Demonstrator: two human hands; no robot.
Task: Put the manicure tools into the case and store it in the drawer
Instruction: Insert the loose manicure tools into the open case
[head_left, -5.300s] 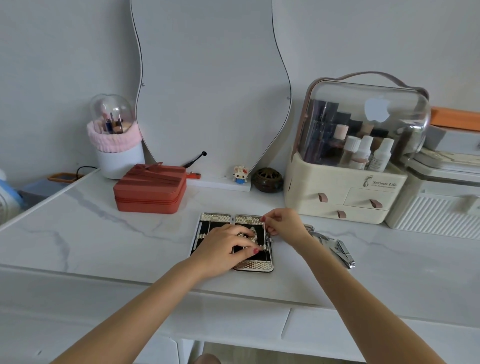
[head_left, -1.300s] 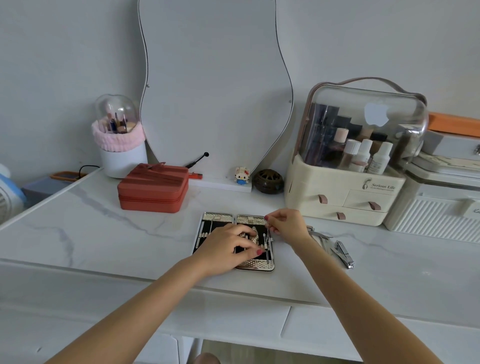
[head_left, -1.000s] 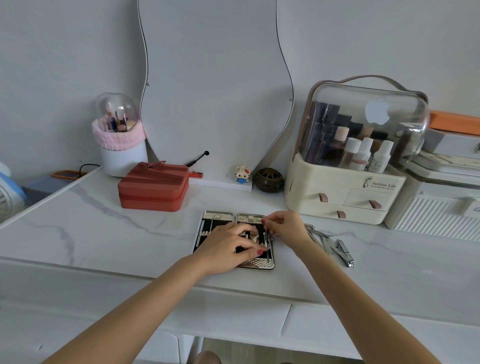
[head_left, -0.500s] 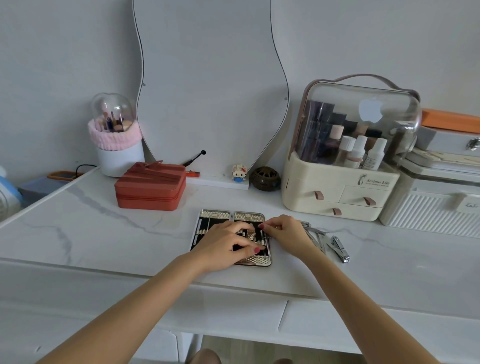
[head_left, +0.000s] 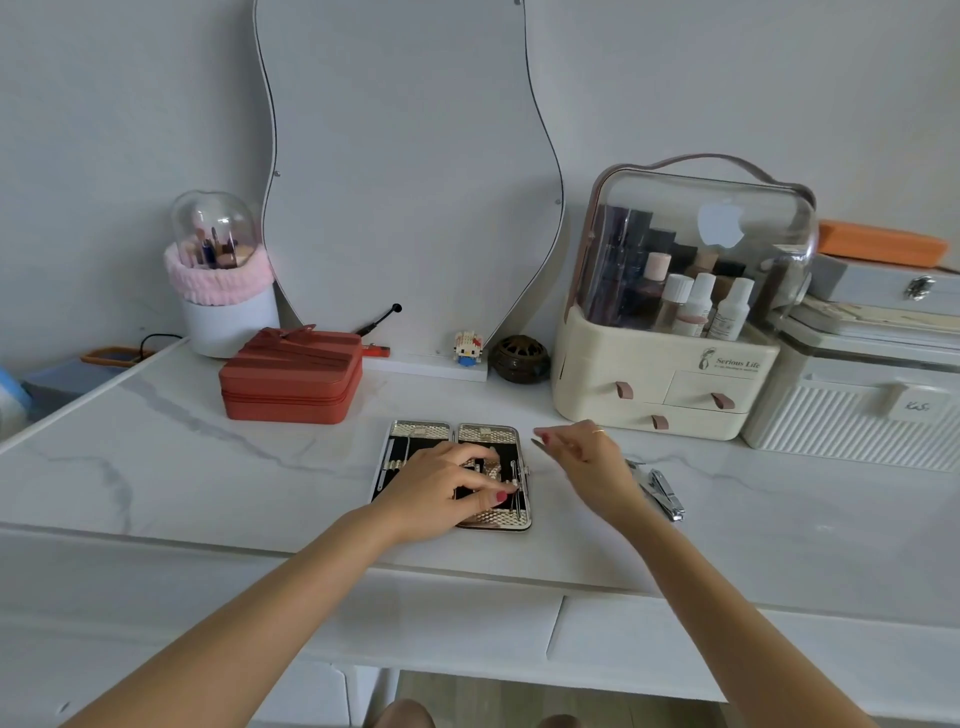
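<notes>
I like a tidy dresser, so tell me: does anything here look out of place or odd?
Only the loose metal nail tools, lying on the marble top right of the open case rather than in it. The right hand holds another thin tool. Nothing looks spilled or broken.

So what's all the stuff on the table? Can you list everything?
manicure case: one, silver with black lining, lying open at the front middle.
loose manicure tools: a few, silver, on the table right of the case.
table: one, white marble.
zip box: one, red, back left.
brush holder: one, white with pink band and clear dome, back left.
mirror: one, wavy, against the wall.
toy figure: one, small, white, on the mirror base.
round pot: one, dark brown, beside the toy.
cosmetics organiser: one, cream with clear lid and three drawers, back right.
storage boxes: several stacked, white, grey and orange, far right.
left hand: rests on the case.
right hand: pinches a thin tool beside the case.
</notes>
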